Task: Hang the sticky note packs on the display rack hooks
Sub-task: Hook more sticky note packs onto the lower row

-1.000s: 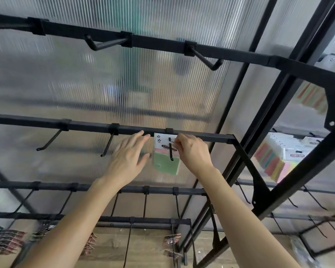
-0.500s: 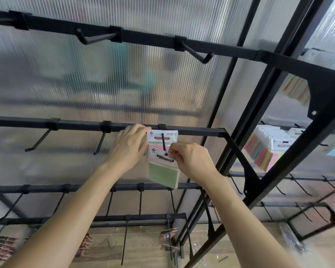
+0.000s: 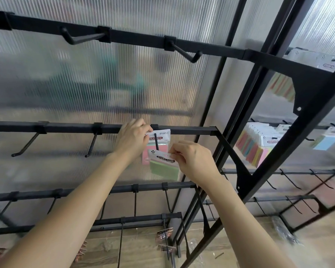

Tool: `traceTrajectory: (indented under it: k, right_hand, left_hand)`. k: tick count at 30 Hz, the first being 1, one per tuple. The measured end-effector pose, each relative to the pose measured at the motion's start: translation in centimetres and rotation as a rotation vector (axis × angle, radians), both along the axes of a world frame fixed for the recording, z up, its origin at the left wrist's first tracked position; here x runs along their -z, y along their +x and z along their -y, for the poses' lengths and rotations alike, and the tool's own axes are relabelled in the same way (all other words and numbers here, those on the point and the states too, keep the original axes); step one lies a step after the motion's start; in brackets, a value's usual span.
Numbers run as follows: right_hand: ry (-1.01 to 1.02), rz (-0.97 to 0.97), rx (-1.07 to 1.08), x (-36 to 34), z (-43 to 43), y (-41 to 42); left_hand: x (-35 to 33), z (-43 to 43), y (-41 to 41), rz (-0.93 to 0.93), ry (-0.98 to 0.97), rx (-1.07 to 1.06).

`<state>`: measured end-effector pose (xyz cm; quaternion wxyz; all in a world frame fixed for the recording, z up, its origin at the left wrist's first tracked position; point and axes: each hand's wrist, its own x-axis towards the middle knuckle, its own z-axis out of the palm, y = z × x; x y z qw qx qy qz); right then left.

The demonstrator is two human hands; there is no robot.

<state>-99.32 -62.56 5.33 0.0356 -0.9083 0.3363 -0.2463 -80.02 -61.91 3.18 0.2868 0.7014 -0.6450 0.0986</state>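
Black metal rack bar (image 3: 66, 127), thin black hook (image 3: 156, 141) through rear pink sticky note pack (image 3: 162, 134), left hand (image 3: 132, 141) pinching its header corner, right hand (image 3: 193, 159) pinching green sticky note pack (image 3: 163, 170) by header, near hook tip.

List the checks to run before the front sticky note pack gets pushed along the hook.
1. Right hand pinches front pack by its header: ok.
2. Front pack's hole threaded on hook tip: cannot tell; the header meets the tip.
3. Back pack hangs on the hook near the rail: ok.
4. Left hand holds back pack's top corner: ok.
5. Bare hook shows between the two packs: ok.
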Motion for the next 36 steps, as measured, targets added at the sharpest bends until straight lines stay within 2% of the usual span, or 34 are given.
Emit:
traceTrajectory:
  k: [4, 8, 13, 18, 25, 36]
  right_hand:
    - [0.003, -0.008, 0.030, 0.2, 0.2, -0.4]
    - [0.018, -0.012, 0.037, 0.3, 0.3, -0.6]
    - [0.039, -0.016, 0.054, 0.5, 0.2, -0.7]
    - [0.021, 0.000, 0.061, 0.9, -0.3, -1.4]
    - [-0.056, 0.037, 0.077, 1.9, -1.3, -2.9]
    - [-0.053, 0.086, 0.221, 3.7, -4.7, -6.0]
  left_hand:
    - [0.4, 0.0, -0.5, -0.015, -0.034, -0.015]
    - [0.2, 0.5, -0.8, -0.071, 0.045, -0.001]
    - [0.1, 0.7, -0.9, -0.039, 0.117, -0.041]
    - [-0.2, -0.3, -1.1, -0.078, 0.160, 0.019]
    - [0.2, -4.0, -2.2, -0.095, 0.091, 0.143]
    - [-0.6, -7.2, -4.2, -0.125, -0.087, 0.246]
